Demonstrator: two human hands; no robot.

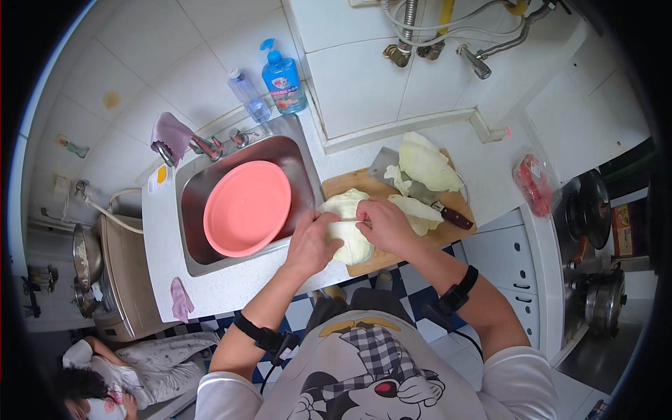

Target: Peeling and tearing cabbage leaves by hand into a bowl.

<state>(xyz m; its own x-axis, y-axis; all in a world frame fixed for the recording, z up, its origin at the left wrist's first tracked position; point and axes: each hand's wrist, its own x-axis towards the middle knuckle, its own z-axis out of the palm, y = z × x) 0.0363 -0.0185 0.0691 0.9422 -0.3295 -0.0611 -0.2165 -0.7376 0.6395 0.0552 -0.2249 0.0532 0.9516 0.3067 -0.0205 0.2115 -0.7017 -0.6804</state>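
Observation:
A pale green head of cabbage (353,248) rests at the left end of a wooden cutting board (341,182). My left hand (311,242) grips its left side, thumb on the near part and fingers at the top. The fingers of my right hand (387,224) are bent and pinch at the cabbage's upper right, along a seam or leaf edge; the fingertips are partly hidden. Loose cabbage leaves (426,161) lie on the board to the right. Under them is a cleaver, its blade (382,161) partly covered and its brown handle (457,217) pointing towards me.
Left of the board, a pink plastic basin (247,209) sits in a steel sink (302,157) with a faucet (207,146). Behind stand a blue pump bottle (284,85) and a clear bottle (249,95). A plastic pack of red food (533,184) lies right, beside the stove. Another person (126,373) is lower left.

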